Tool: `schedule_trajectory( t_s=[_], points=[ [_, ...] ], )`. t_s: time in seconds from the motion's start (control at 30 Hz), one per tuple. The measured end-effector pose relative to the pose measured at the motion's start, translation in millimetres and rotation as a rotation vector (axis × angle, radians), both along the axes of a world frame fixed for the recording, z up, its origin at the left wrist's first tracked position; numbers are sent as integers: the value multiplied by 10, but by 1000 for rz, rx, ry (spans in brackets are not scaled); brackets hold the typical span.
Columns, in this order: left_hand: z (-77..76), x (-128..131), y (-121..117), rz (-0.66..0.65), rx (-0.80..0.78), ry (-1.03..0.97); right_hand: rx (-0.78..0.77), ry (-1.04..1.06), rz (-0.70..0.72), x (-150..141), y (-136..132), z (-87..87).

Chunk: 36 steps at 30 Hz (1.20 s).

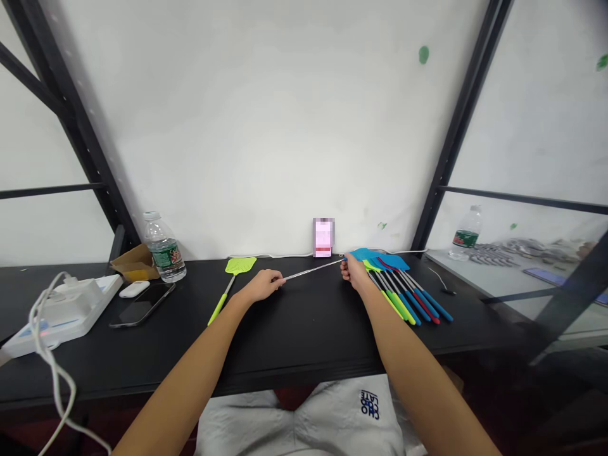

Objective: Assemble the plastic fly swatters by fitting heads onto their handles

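My left hand (264, 285) is closed on one end of a thin metal telescopic rod (313, 270), its fingers hiding that end. The rod slants up across to my right hand (354, 271), which is closed around the other end, where a bit of blue shows at the fingers. It looks like a fly swatter drawn out long; whether the blue head behind my right hand belongs to it I cannot tell. Beside my right hand lie several fly swatters (403, 297) with blue, green and red handles, fanned together. Left of my left hand rests a single yellow-green fly swatter (240, 265).
A lit phone (323, 237) leans on the wall. At left stand a water bottle (164, 250), a cardboard box (137, 262), a dark phone (143, 305), a white earphone case (134, 289) and a power strip (71, 310) with cables. Black frame posts rise on both sides.
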<state>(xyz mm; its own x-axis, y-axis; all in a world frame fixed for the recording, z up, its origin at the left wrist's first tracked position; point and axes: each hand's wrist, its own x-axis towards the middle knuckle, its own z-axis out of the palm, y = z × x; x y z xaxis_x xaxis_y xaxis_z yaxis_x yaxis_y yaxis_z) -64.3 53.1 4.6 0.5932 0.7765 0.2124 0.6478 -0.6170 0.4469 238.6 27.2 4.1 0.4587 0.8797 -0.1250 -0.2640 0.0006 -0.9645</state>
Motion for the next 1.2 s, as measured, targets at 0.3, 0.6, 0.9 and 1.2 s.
schedule_trajectory(
  t_s=[0.3,0.6,0.9,1.2],
  points=[
    [-76,75,-88,93,215,67,119,10,-53,17,23,-47],
    [3,140,-217,175,279,112,276,12,-69,-2,48,-73],
    [75,233,-323,202,278,115,284,-32,-7,-234,-2,-31],
    [112,340,-423,216,273,73,342,-49,43,-568,-47,-48]
  ],
)
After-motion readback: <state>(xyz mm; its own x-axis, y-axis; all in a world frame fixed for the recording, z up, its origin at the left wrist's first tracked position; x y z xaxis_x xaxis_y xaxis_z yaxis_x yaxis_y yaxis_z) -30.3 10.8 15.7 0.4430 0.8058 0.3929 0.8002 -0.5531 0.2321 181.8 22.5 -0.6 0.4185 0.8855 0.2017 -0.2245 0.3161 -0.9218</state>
